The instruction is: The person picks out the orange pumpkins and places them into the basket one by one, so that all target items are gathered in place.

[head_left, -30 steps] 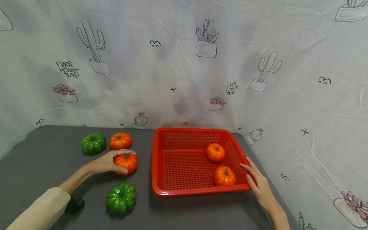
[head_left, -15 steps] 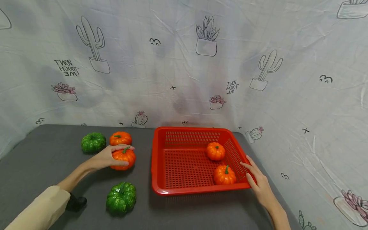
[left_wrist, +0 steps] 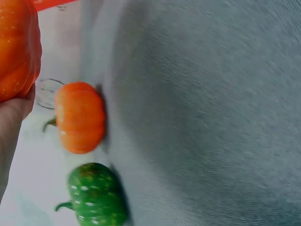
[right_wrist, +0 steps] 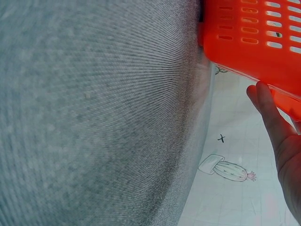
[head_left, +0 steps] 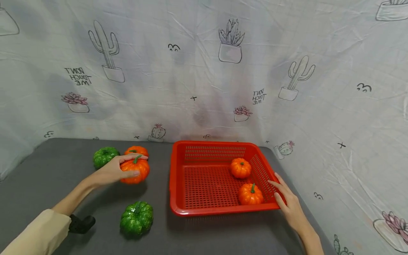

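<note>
My left hand [head_left: 111,171] grips a small orange pumpkin [head_left: 140,169] between thumb and fingers, holding it above the table. In the left wrist view the held pumpkin [left_wrist: 16,52] is partly cut off at the upper left. My right hand [head_left: 290,203] rests against the right side of a red plastic basket [head_left: 223,212], its fingers fairly straight on the rim. Two orange pumpkins, one farther back [head_left: 241,168] and one nearer [head_left: 250,194], lie inside the basket at its right. In the right wrist view fingertips [right_wrist: 264,89] touch the basket rim.
Behind the held pumpkin, another orange pumpkin [left_wrist: 80,117] stands on the grey table [head_left: 95,212], next to a green pumpkin [head_left: 104,157]. A second green pumpkin [head_left: 136,219] sits nearer, left of the basket. A printed white cloth [head_left: 197,71] hangs behind the table.
My left hand has lifted the orange pumpkin off the table, moving it up and slightly left. The right hand and the basket have stayed in place.
</note>
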The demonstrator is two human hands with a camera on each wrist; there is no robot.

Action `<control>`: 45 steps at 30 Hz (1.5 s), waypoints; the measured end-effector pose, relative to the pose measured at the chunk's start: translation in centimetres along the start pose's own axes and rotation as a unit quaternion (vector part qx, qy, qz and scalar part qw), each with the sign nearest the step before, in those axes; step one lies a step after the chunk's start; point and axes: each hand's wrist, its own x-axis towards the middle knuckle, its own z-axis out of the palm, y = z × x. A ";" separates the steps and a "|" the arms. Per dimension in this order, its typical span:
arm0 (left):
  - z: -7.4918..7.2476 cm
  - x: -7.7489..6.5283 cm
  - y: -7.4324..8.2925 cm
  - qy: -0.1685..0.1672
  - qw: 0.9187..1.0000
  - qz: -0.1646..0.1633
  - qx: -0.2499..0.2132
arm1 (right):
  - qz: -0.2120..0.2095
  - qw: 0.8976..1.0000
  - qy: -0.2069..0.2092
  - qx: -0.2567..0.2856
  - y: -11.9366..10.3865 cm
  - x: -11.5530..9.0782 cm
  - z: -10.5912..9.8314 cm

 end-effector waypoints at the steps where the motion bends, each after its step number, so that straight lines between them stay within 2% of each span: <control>1: 0.0 0.1 0.3 -0.001 1.000 0.003 0.002 | 0.000 1.000 0.000 0.000 0.0 0.0 0.0; 9: 0.5 0.3 2.5 -0.004 0.998 0.059 0.019 | -0.010 1.000 0.006 -0.001 -0.1 0.0 0.0; 13: 1.3 0.6 4.1 0.012 0.997 0.073 0.021 | -0.014 1.000 0.009 -0.001 -0.1 0.1 0.0; 16: 2.4 1.1 5.6 0.022 0.997 0.072 0.008 | -0.013 1.000 0.009 -0.002 -0.1 0.0 0.0; 22: 5.0 2.3 8.5 0.039 0.998 0.038 -0.037 | -0.008 1.000 0.005 -0.001 0.0 -0.1 0.1; 28: 6.8 4.2 10.7 0.053 0.995 0.020 -0.083 | -0.004 1.000 0.003 -0.002 0.0 -0.1 0.0; 35: 8.6 7.3 13.5 0.041 0.993 0.038 -0.100 | 0.004 1.000 0.002 -0.001 0.0 -0.1 0.0; 41: 10.4 10.0 15.5 0.040 0.995 0.031 -0.082 | -0.002 1.000 0.003 0.000 0.2 -0.1 0.1; 45: 11.8 11.6 16.7 0.062 0.997 -0.002 -0.052 | -0.003 1.000 0.004 0.002 0.3 -0.2 0.2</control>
